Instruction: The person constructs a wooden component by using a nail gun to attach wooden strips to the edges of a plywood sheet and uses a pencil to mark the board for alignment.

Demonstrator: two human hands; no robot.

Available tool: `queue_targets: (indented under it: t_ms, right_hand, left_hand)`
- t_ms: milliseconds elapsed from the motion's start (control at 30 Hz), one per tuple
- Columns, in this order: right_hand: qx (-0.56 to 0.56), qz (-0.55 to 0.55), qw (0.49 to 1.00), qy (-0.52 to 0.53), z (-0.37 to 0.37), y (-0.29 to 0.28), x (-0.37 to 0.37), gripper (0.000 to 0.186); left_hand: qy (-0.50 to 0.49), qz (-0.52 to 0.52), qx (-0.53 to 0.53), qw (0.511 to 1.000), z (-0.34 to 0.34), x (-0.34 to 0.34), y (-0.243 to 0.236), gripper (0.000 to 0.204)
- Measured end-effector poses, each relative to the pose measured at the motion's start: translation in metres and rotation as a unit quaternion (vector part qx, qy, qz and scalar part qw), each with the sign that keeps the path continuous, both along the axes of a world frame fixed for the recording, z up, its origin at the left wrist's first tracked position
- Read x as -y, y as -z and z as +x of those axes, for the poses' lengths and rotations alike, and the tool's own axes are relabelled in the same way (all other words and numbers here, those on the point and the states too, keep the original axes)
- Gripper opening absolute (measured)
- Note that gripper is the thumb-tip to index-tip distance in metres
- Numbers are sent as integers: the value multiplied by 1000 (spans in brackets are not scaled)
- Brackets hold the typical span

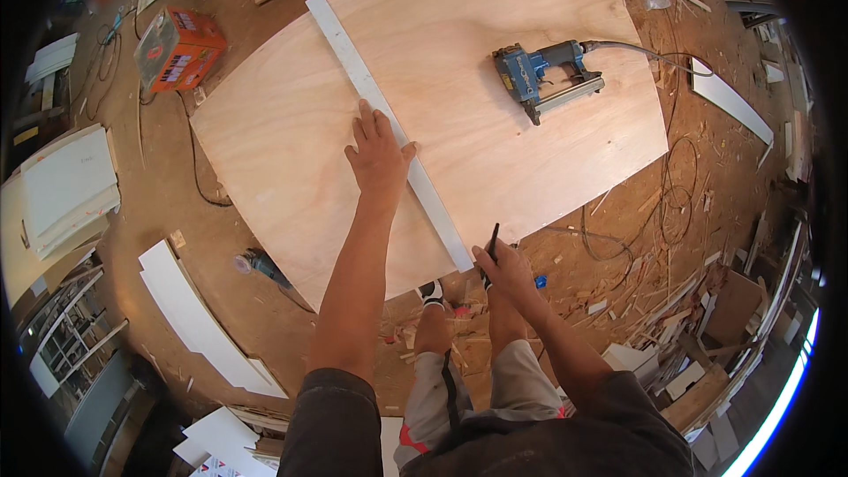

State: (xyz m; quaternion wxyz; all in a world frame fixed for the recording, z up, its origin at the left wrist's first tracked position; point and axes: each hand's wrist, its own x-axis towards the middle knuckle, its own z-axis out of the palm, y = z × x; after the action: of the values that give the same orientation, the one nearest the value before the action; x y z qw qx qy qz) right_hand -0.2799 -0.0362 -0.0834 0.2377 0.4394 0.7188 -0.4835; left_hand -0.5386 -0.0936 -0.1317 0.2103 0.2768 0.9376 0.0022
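Note:
A large pale plywood sheet (495, 168) lies in front of me. Across it runs a long white straight strip (353, 66), from the far edge down to the near edge. My left hand (382, 152) lies on the strip near its middle, fingers spread, pressing on it. Beside the strip's near end, at the sheet's edge, my right hand (505, 269) grips a dark, slim marking pen (495, 235), which sticks up from the fingers. On the right part of the sheet rests a blue nail gun (548, 75) with a hose at its handle.
An orange box (184, 49) stands on the floor beyond the sheet's left edge. A green power tool (263, 267) lies near the left corner. White board offcuts (199, 322) lie at left. A hose (676, 185) coils at right, near heaped scraps (707, 349).

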Motion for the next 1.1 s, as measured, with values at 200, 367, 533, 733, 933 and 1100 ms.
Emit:
queue_targets:
  t_ms: [200, 367, 533, 733, 933, 1100]
  right_hand:
    - [-30, 128, 982, -137, -117, 33, -53, 44]
    - [-230, 343, 899, -144, -144, 9, -144, 41]
    - [-155, 479, 796, -335, -142, 27, -282, 47]
    - [-89, 336, 797, -495, -198, 28, -298, 47]
    - [-48, 235, 795, -557, -207, 44, -305, 58]
    - [47, 46, 856, -512, -215, 7, -311, 53]
  left_hand:
    - [-125, 82, -12, 989, 21, 68, 19, 63]
    - [-216, -22, -7, 976, 10, 182, 4, 63]
    - [-238, -32, -57, 969, 26, 200, 7, 68]
    - [-175, 163, -98, 966, 54, 74, 22, 60]
    - [-273, 75, -118, 952, 58, -19, 68, 57]
    - [-274, 92, -125, 949, 57, -26, 78, 56]
